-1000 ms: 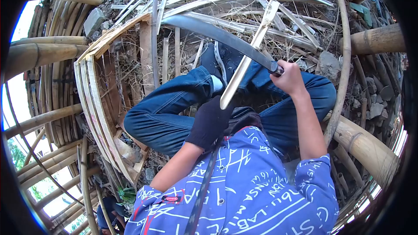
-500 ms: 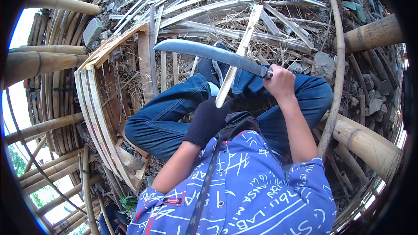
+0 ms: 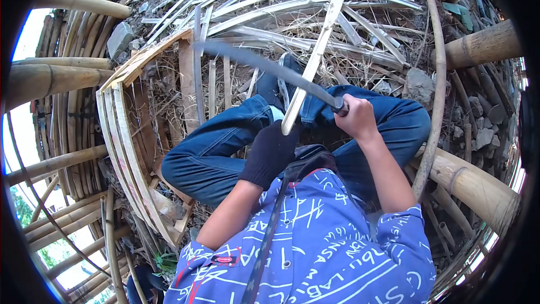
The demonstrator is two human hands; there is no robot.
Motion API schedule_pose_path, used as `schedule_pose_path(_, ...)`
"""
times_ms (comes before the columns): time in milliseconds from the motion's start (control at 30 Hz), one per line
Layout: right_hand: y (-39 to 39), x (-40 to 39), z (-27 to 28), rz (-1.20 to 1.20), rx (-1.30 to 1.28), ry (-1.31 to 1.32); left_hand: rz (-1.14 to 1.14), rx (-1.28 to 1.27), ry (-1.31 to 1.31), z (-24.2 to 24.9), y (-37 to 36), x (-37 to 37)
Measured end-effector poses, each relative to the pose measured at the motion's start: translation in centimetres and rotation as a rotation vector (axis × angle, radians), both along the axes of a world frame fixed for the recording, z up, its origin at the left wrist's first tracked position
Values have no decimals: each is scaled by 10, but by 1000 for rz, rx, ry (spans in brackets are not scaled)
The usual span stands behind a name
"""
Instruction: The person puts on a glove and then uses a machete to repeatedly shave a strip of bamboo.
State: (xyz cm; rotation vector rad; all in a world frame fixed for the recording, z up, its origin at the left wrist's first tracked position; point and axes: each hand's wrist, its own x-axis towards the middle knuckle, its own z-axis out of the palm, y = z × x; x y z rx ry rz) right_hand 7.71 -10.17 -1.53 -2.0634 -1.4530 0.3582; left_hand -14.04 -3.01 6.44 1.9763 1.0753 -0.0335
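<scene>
My left hand (image 3: 272,151), in a dark knitted glove, is closed round the near end of a split bamboo strip (image 3: 315,62). The strip slants up and away from my lap, its pale face towards me. In my bare right hand (image 3: 359,116) is the handle of a long machete (image 3: 264,66), fingers wrapped round it. Its blade points left and crosses over the strip about midway, seen nearly edge-on and blurred toward the tip. Both hands are above my crossed legs in blue jeans (image 3: 216,157).
Many split bamboo strips (image 3: 264,14) lie on the ground ahead. A slatted wooden crate (image 3: 126,152) stands by my left knee. Thick bamboo poles (image 3: 478,186) flank both sides, with stones (image 3: 419,85) at the right. Part of another person (image 3: 147,284) shows at the lower left.
The machete has turned from showing its flat side to nearly edge-on, and my right hand has come slightly nearer my body. My left hand and the strip have shifted only a little.
</scene>
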Motion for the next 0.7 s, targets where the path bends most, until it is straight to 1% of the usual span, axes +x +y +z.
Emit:
schedule_pose_path(67, 6, 14, 6, -21, -52, -169, 26, -5, 21, 0, -4, 2)
schedule_pose_path(133, 18, 42, -3, -74, -72, -297, -48, 213, -2, -3, -12, -4)
schedule_pose_path(167, 25, 58, -9, -143, -110, -275, -42, 212, 4, -4, -16, -4)
schedule_pose_path(200, 32, 65, -9, -215, -146, -255, 36, 128, 18, -4, -19, -1)
schedule_pose_path(233, 32, 69, -5, -189, -148, -264, 113, 48, 25, -4, -19, 2)
schedule_pose_path(267, 36, 70, 0, -189, -139, -272, 115, 56, 15, -4, -14, 3)
schedule_pose_path(333, 30, 55, 8, -133, -139, -227, 10, 96, -97, -2, -15, -2)
schedule_pose_path(367, 27, 46, 14, -89, -108, -196, 91, 60, -101, -4, -12, 0)
schedule_pose_path(400, 24, 44, 17, -88, -108, -192, 91, 60, -97, -1, -12, 0)
schedule_pose_path(467, 23, 42, 19, 22, -76, -249, 225, -62, -44, 9, -13, -1)
schedule_pose_path(500, 26, 54, 12, -13, -37, -280, 225, -65, -36, 7, -16, -5)
schedule_pose_path(533, 29, 67, 8, -66, -100, -369, -19, 141, -28, 4, -18, -11)
schedule_pose_path(567, 36, 77, 11, -141, -153, -360, -264, 345, -20, 1, -20, -16)
schedule_pose_path(600, 40, 84, 14, -216, -207, -353, -269, 344, -17, -2, -21, -18)
schedule_pose_path(667, 40, 87, 12, -202, -201, -385, -242, 332, -61, -6, -19, -14)
schedule_pose_path(700, 37, 79, 14, -162, -127, -356, -242, 334, -68, -5, -19, -11)
